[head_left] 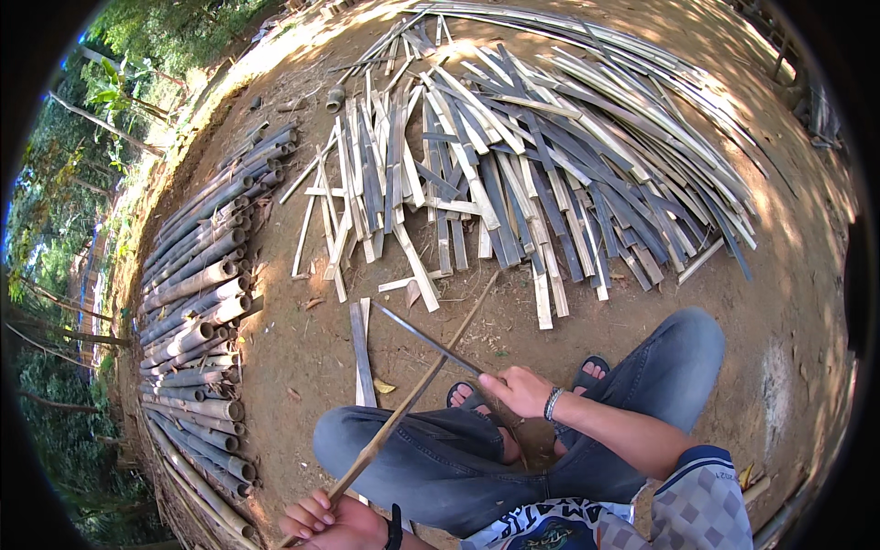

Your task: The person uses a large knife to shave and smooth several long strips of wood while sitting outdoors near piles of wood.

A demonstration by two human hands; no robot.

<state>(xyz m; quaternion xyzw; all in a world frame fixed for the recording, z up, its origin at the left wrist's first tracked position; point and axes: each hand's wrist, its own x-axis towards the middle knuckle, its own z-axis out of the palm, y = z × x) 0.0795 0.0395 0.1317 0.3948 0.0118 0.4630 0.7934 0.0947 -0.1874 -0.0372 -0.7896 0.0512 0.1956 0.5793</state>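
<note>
The left hand (321,521) is clamped around the near end of a thin, pale bamboo strip (417,390) slanting up and away; keeping it steady should help. To its right, the right hand (521,390) grips a long dark blade (426,338) crossing the strip. Beyond lie flat split slats (513,174).

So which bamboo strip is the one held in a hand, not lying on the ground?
The thin strip that slants up from the left hand across the knee. The split strips lie flat in a heap beyond the feet; the round poles are stacked at the left.
</note>
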